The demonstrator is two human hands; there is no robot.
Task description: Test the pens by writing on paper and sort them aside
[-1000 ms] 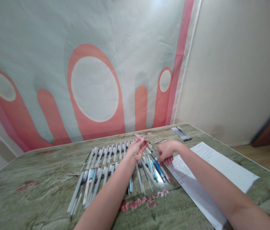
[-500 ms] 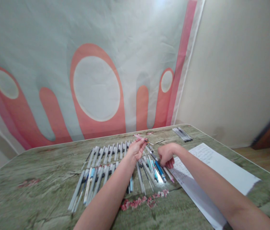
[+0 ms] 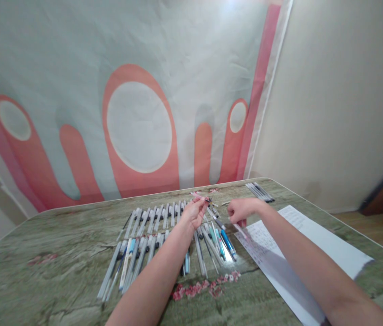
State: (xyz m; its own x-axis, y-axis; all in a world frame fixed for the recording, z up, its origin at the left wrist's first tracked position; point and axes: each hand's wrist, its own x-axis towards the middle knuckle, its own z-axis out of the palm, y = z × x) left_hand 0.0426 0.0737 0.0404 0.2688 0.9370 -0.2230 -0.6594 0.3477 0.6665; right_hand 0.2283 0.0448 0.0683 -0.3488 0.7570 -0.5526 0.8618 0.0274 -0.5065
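My left hand is closed in a pinch on a pink pen over the back middle of the table, above a row of pens. To its right, my right hand has its fingers curled round a thin pale pink pen, which slants down over the paper's left edge. Between and below the hands lie loose pens, among them a blue pen and a teal pen.
Two rows of clear pens lie left of centre. Several thin refills or pens rest at the back right. Written-on white paper lies on the right under my right forearm. A patterned backdrop hangs behind the table.
My right hand has moved slightly right and up, and the pale pink pen has come away from beside the blue pen with it. My left hand has barely moved.
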